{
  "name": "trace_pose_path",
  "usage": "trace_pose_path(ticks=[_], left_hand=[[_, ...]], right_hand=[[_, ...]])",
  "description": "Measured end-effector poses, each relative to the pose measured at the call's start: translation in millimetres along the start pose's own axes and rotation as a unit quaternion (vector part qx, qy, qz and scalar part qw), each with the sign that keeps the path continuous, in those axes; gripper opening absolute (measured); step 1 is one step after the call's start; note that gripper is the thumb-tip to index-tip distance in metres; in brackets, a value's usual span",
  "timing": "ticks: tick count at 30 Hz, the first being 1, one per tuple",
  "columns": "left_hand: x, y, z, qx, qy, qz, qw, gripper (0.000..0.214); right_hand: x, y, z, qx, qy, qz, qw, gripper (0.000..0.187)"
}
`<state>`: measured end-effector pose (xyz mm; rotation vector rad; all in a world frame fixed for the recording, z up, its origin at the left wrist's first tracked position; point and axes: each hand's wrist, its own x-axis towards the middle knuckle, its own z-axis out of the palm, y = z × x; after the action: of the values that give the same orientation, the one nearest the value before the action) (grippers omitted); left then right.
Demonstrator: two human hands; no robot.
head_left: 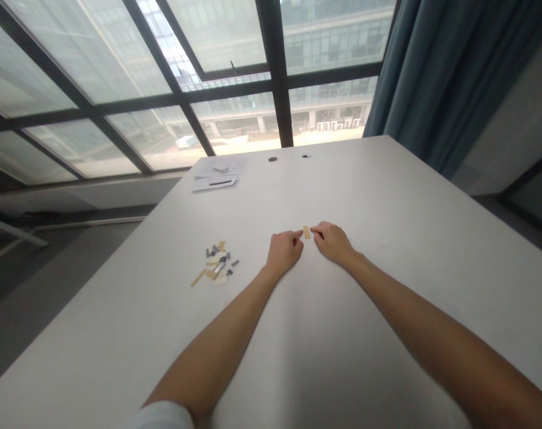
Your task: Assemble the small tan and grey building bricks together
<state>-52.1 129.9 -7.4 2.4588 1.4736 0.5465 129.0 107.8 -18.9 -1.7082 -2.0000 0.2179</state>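
Nearest the camera, a pale sleeve (pixel 164 415) is seen at the left elbow, and both bare forearms are stretched over the white desk (pixel 414 196). A small tan piece (pixel 307 232) is set near the middle of the desk, well in from its left and right edges. It is flanked by the left hand (pixel 286 251) and the right hand (pixel 333 241), each with its index finger pointed at a side of the piece and the other fingers curled. Whether the piece is touched, or pressed between the fingertips, cannot be told. By its look, the piece is judged light, stiff and fairly smooth, easily slid by a nudge and not readily broken; it is best taken by its two long sides. Toward the left edge, a loose scatter of tan and grey pieces (pixel 217 262) is spread. Papers (pixel 208 183) are laid by the far left corner.
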Motion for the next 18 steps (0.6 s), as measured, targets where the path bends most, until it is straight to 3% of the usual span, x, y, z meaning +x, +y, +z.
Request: trace_pose_path(ticks=[18], left_hand=[[-0.5,3.7,-3.4,0.010,-0.011,-0.002,1.000,0.046]], right_hand=[[1.2,0.6,0.3,0.021,0.010,-0.008,1.000,0.031]])
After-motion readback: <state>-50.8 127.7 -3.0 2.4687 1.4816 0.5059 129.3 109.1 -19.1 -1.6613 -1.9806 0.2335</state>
